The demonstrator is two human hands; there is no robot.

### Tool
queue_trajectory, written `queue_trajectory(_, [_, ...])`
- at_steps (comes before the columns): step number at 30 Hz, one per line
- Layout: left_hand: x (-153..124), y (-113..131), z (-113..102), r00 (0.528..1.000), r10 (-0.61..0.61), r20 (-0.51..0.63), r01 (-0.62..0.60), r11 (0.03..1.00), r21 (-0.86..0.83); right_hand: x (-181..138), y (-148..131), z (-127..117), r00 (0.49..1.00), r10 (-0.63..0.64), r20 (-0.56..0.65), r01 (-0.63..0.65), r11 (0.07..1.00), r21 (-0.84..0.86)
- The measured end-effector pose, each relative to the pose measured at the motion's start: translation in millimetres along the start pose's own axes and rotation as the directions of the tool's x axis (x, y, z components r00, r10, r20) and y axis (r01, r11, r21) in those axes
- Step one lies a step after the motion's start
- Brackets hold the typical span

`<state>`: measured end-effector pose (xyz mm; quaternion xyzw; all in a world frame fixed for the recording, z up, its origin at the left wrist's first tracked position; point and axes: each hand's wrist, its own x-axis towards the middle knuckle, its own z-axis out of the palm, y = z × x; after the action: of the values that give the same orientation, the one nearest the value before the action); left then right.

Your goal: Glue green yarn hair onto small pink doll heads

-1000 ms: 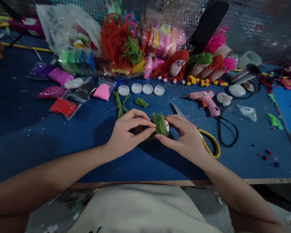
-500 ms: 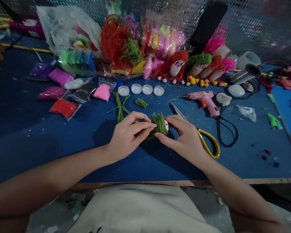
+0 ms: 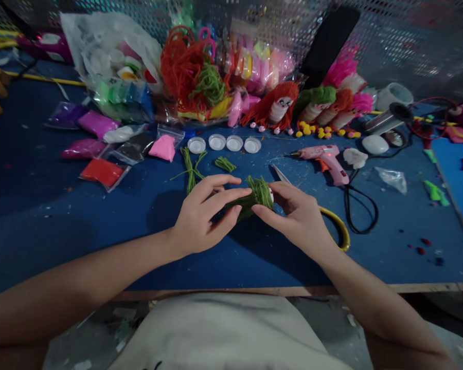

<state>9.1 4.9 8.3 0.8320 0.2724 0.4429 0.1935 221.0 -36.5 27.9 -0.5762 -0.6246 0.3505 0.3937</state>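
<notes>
Small doll (image 3: 259,191) w/ green yarn hair is at mid-table (image 3: 61,221), held between both hands. L hand (image 3: 200,216) fingers pinch the yarn end; R hand (image 3: 299,221) fingers pinch the head end. Hair looks mostly on. Loose green strands (image 3: 189,167) lie unused nearby, and the glue gun (image 3: 326,156) is set aside.

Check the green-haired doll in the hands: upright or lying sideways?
Sideways. The doll lies across between the left hand and the right hand: green yarn trails toward the left, pale face end toward the right.
</notes>
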Motion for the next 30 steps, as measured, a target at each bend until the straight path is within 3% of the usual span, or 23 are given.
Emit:
queue_trajectory(9, [-0.1, -3.7, 0.4, 0.996, -0.004, 0.089, 0.002, 1.000, 0.020, 0.9, 0.7, 0.4, 0.999, 0.030, 0.037, -0.032, 0.998, 0.062])
queue_trajectory(16, [-1.1, -0.8, -3.6, 0.997, -0.002, -0.072, 0.004, 1.000, 0.030, 0.8, 1.3, 0.0, 1.000, 0.019, 0.018, -0.020, 0.998, 0.056])
queue_trajectory(23, [-1.1, -0.5, -3.2, 0.998, -0.012, 0.063, 0.010, 0.999, 0.036, -0.2, -1.1, 0.1, 0.996, 0.052, 0.078, -0.062, 0.988, 0.141])
queue_trajectory(30, [-1.5, -2.0, -2.5, 0.993, 0.003, 0.119, -0.009, 0.999, 0.054, 1.1, -4.1, -0.1, 0.991, 0.097, 0.090, -0.112, 0.978, 0.175])
